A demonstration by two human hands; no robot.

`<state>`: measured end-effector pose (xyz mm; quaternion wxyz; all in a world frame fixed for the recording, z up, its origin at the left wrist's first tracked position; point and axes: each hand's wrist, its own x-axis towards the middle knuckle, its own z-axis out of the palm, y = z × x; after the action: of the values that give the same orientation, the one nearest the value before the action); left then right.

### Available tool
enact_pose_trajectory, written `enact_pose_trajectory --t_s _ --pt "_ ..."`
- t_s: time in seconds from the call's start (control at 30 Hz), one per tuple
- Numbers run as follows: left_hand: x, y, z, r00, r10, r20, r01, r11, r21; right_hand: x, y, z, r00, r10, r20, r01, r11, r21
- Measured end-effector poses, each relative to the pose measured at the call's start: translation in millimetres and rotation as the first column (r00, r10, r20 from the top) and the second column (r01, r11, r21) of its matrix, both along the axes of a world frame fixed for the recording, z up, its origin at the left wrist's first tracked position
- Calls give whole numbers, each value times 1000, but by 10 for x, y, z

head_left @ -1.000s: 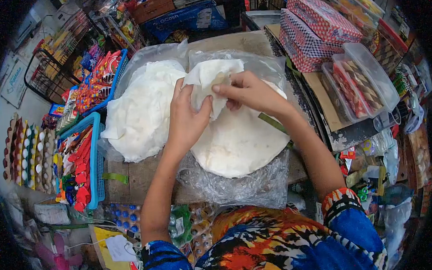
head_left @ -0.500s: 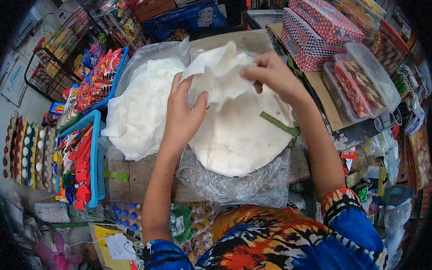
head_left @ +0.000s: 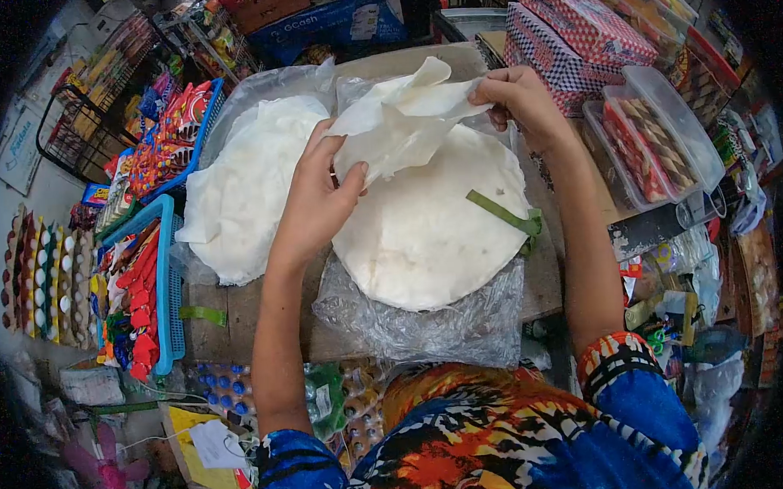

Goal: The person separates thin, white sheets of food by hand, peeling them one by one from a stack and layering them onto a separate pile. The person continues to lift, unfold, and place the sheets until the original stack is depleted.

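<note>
A thin, crumpled white sheet (head_left: 404, 123) is held up between both hands. My left hand (head_left: 325, 191) has its left edge between thumb and fingers. At the sheet's right corner my right hand (head_left: 520, 102) pinches it. Below the sheet lies a round stack of white sheets (head_left: 434, 234) on clear plastic (head_left: 429, 329), with a green strip (head_left: 498, 213) across its right side. To the left, a looser pile of white sheets (head_left: 256, 189) rests on another plastic bag.
A wooden table (head_left: 265, 331) bears both piles. Blue baskets (head_left: 176, 286) of packets and egg trays (head_left: 52, 278) stand at the left. At the right are checkered boxes (head_left: 566, 49) and a clear container (head_left: 655, 149) of rolled snacks. A pink fan (head_left: 106, 470) is at lower left.
My right hand has moved right and slightly up, and the sheet is stretched wider between the hands. More of the round stack shows beneath it. The whole view has shifted slightly.
</note>
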<state>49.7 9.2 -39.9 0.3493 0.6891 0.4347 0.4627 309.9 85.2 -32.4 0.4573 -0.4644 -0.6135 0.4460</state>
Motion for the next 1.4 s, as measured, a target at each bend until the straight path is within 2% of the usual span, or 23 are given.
enact_pose_trajectory --t_s 0.1,0.17,0.3,0.37,0.5,0.57,0.7,0.77,0.97,1.07,1.1,1.17,1.23,1.3,1.33,1.37,1.4 --pt "-53 61 -101 995 24 -99 -21 999 29 36 38 -28 1000 15 -5 -15 1000 -4" --pt "-93 111 -193 969 86 -233 -49 986 158 61 69 -49 1000 11 -10 -11 1000 -5" --pt "-104 112 -199 962 71 -264 -32 988 149 97 76 -59 998 0 -62 -1 1000 -9" --pt "-96 105 -200 962 55 -267 6 975 221 133 79 -55 998 2 -68 -3 1000 -17" --pt "-123 118 -199 945 10 -327 78 964 254 184 101 -52 992 -39 -118 36 999 -27" --pt "-121 100 -163 895 53 -443 76 961 267 188 94 -51 989 -55 -141 50 998 -35" --pt "-74 48 -106 860 98 -502 54 958 280 210 117 -57 977 -71 -200 63 997 -43" --pt "-38 14 -67 720 251 -647 50 911 409 223 121 -62 968 -65 -242 52 997 -58" --pt "-21 0 -25 656 304 -691 125 859 497 279 178 -118 928 -35 -371 5 997 -82" --pt "-48 4 -15 613 293 -733 158 864 477 278 202 -117 914 -33 -405 10 998 -58" --pt "-61 9 -27 614 292 -733 161 863 479 265 184 -116 912 -52 -408 36 998 -46" --pt "-82 33 -70 776 147 -613 114 924 366 232 147 -92 907 -43 -419 28 999 -43" --pt "-77 41 -94 811 152 -565 60 939 339 177 114 -80 902 -34 -431 18 999 -41" --pt "-62 72 -117 840 160 -519 8 952 307 121 92 -83 961 30 -276 -55 995 -83" --pt "-44 100 -131 866 187 -464 20 914 405 98 79 -91 960 30 -279 -55 995 -82" --pt "-24 115 -132 890 206 -408 28 867 498 76 67 -102 981 64 -183 -81 993 -86" --pt "1 108 -129 888 207 -412 30 866 499 58 66 -109 991 99 -85 -107 990 -91"
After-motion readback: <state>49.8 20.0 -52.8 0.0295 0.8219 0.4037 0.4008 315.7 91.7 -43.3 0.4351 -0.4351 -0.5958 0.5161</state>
